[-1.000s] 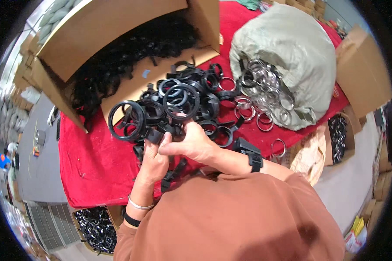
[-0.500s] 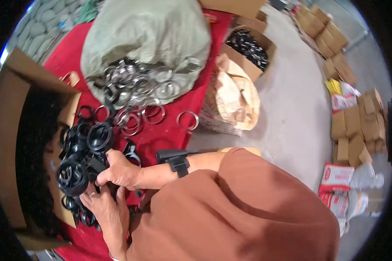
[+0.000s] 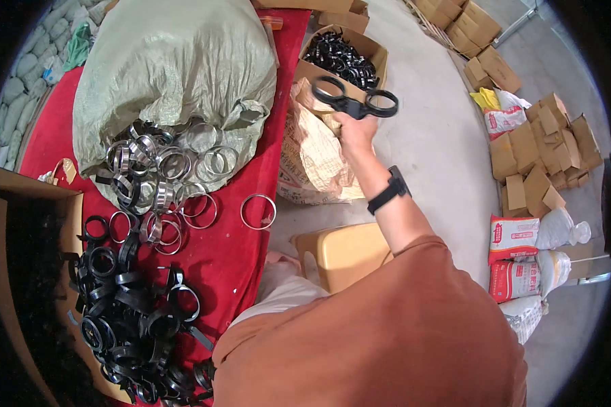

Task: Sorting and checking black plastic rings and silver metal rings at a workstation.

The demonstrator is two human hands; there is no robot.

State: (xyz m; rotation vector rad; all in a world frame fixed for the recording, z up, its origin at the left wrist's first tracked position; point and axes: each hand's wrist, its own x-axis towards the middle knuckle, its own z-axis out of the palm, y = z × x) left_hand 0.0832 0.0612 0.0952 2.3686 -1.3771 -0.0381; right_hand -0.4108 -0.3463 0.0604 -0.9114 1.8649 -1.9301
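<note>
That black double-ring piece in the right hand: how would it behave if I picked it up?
The black double-ring piece is probably stiff: both ends jut out without visible sag. It seems fairly light, since the right hand alone holds it up.

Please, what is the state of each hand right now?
Left hand: not in view, so its state cannot be told.
Right hand: closed, holding a black two-ring piece near its middle.

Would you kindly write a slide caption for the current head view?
Right hand holding a black double ring, with an open carton of black parts beyond.
</note>
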